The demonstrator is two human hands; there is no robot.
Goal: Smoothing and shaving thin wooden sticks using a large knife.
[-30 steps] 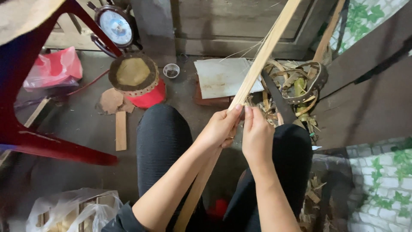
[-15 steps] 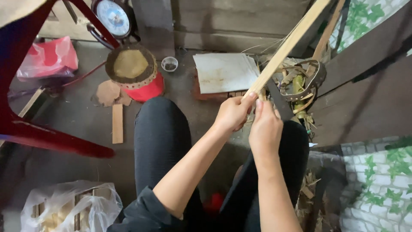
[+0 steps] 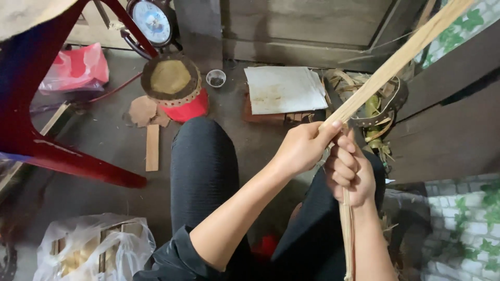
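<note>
Hands are working one bamboo strip (image 3: pixel 396 65): your left hand (image 3: pixel 302 148) is pinching it just above your right hand (image 3: pixel 350 174), which is fisting around its lower length, steadying it.

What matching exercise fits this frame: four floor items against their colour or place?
Things:
1. round stool
2. flat board
3. plastic bag
4. bamboo strip

Descriptions:
A. whitish, ahead of the right knee
B. held in both hands
C. red sides, woven tan top
D. clear, bottom left on the floor

Pairs: 1-C, 2-A, 3-D, 4-B
</note>
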